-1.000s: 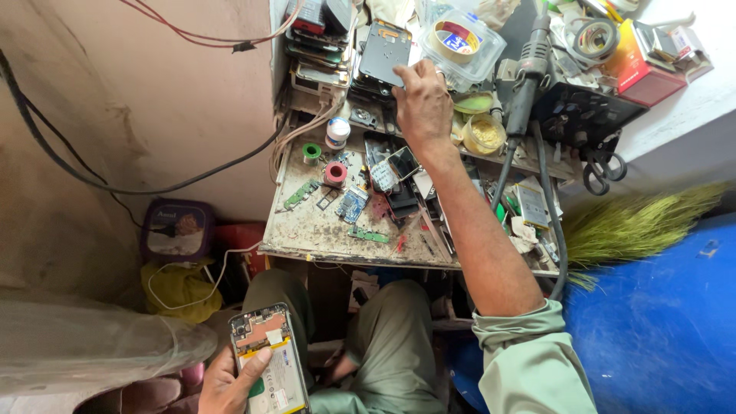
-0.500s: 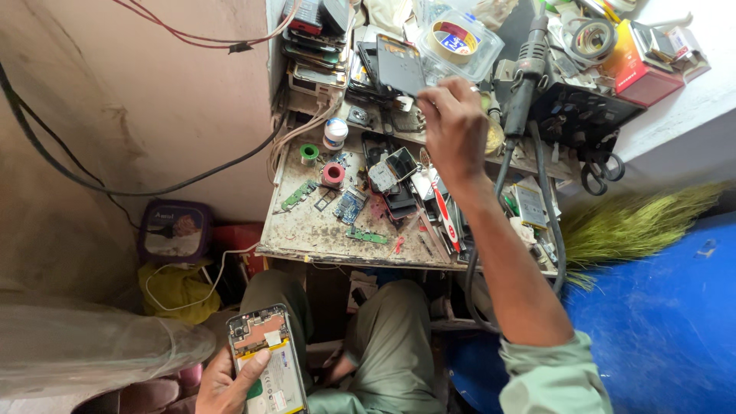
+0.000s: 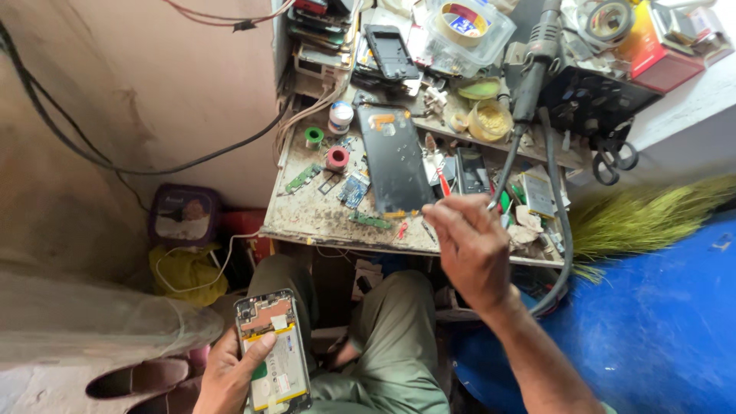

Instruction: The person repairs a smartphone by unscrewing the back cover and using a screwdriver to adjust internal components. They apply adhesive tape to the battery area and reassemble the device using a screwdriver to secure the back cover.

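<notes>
Holding opened phone [image 3: 273, 353], left hand [image 3: 230, 376]; right hand [image 3: 469, 249] at bench edge [image 3: 345, 239].

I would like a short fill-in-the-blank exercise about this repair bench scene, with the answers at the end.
1. The left hand holds an opened ____ with its back cover removed.
2. The right hand is raised over the front edge of the cluttered ____.
3. A long dark phone panel lies flat on the bench, right of a small ____ spool.
4. The floor to the right is ____.

Answers: phone; workbench; red; blue
</notes>
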